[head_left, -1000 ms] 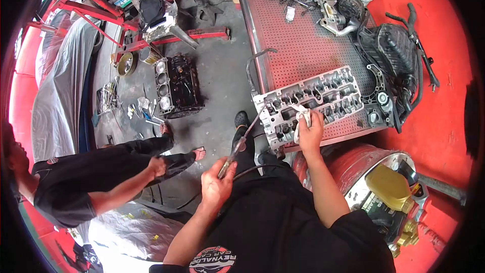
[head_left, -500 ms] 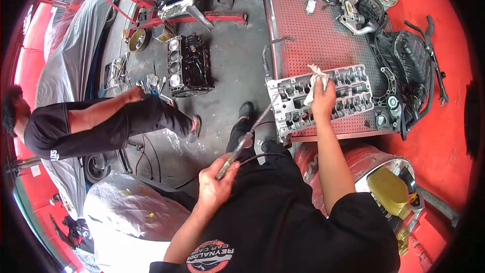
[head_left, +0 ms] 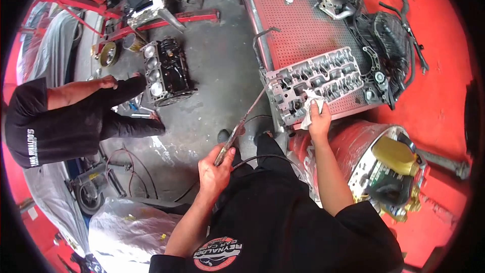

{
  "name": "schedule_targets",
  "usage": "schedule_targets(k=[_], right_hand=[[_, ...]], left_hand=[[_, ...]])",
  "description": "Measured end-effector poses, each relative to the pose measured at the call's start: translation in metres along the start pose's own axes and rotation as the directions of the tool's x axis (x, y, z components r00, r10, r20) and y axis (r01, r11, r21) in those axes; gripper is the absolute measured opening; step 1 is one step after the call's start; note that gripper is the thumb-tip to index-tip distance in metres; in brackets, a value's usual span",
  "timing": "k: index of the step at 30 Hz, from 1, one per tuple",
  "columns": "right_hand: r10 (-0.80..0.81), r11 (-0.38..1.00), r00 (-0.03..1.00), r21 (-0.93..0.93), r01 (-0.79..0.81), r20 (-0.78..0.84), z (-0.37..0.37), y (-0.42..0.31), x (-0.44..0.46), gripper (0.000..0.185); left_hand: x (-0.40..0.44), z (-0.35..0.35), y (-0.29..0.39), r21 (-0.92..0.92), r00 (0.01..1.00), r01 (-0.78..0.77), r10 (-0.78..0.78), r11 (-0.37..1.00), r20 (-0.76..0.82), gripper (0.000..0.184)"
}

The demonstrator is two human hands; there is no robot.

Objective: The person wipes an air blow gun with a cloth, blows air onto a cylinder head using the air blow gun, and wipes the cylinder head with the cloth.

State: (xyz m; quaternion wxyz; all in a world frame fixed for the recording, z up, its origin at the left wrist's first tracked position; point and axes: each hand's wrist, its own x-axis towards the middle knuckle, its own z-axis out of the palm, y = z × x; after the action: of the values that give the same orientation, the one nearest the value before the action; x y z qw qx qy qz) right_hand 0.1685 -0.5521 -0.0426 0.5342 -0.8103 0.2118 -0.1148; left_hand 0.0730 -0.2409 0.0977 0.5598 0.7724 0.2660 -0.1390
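Note:
My left hand (head_left: 214, 170) is closed around the handle of a long, thin blow gun (head_left: 236, 134). Its narrow tip points up and right, reaching the left end of a silver cylinder head (head_left: 301, 75). Between the fingers of my right hand (head_left: 319, 121) is a crumpled white rag (head_left: 307, 112), at the near edge of the cylinder head. Open bores and valve pockets show along the head's upper face. It lies on a red perforated workbench (head_left: 293, 25), near the corner closest to me. A dark hose (head_left: 268, 157) curves below the blow gun.
An engine block (head_left: 169, 71) stands on the floor to the left, with a co-worker (head_left: 65, 116) bending beside it. Engine parts (head_left: 389, 40) lie along the bench's right side. A red drum (head_left: 328, 144) is below the bench, and a plastic chair (head_left: 146, 7) stands farther back.
My right hand and the rag have moved from over the cylinder head's middle to its near edge. The co-worker has shifted and leans lower. My view has turned slightly.

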Motion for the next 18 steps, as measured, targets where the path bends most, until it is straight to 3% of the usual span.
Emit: schedule_targets(k=[2,4,6,10,12,14,15,16,18], right_hand=[[0.093,0.994,0.996,0.061,-0.093,0.0,-0.004,-0.005,-0.024,0.02],[0.054,0.999,0.998,0.008,-0.054,-0.015,-0.008,-0.004,-0.04,0.02],[0.183,0.981,0.983,0.06,-0.182,0.005,-0.008,-0.006,-0.065,0.022],[0.222,0.974,0.975,0.036,-0.222,-0.001,-0.006,-0.015,-0.117,0.02],[0.3,0.954,0.954,0.026,-0.299,-0.017,-0.002,-0.007,-0.144,0.02],[0.307,0.95,0.951,-0.071,-0.304,0.038,-0.001,-0.008,-0.17,0.019],[0.285,0.954,0.958,-0.107,-0.28,0.035,0.002,-0.003,-0.182,0.019],[0.223,0.933,0.974,-0.299,-0.202,0.036,0.002,0.012,-0.192,0.021],[0.057,0.916,0.996,-0.401,-0.023,0.073,0.0,0.022,-0.215,0.023]], left_hand=[[0.013,-0.008,-0.01,-0.002,0.999,-0.019,0.019,1.0,0.051,0.029],[0.025,-0.017,-0.023,-0.005,0.995,-0.045,0.045,0.999,0.084,0.03],[0.039,-0.026,-0.042,-0.017,0.992,-0.097,0.098,0.995,0.079,0.024],[0.044,-0.036,-0.065,0.137,0.945,-0.321,0.308,0.937,0.112,0.019],[0.05,-0.044,-0.065,0.088,0.935,-0.339,0.326,0.936,0.138,0.019],[0.07,-0.048,-0.068,0.118,0.935,-0.353,0.353,0.928,0.023,0.022],[0.075,-0.053,-0.056,0.137,0.971,-0.234,0.226,0.963,0.072,0.023],[0.071,-0.055,-0.063,0.136,0.97,-0.237,0.227,0.962,0.087,0.023],[0.063,-0.056,-0.081,0.168,0.879,-0.468,0.436,0.868,0.195,0.02]])
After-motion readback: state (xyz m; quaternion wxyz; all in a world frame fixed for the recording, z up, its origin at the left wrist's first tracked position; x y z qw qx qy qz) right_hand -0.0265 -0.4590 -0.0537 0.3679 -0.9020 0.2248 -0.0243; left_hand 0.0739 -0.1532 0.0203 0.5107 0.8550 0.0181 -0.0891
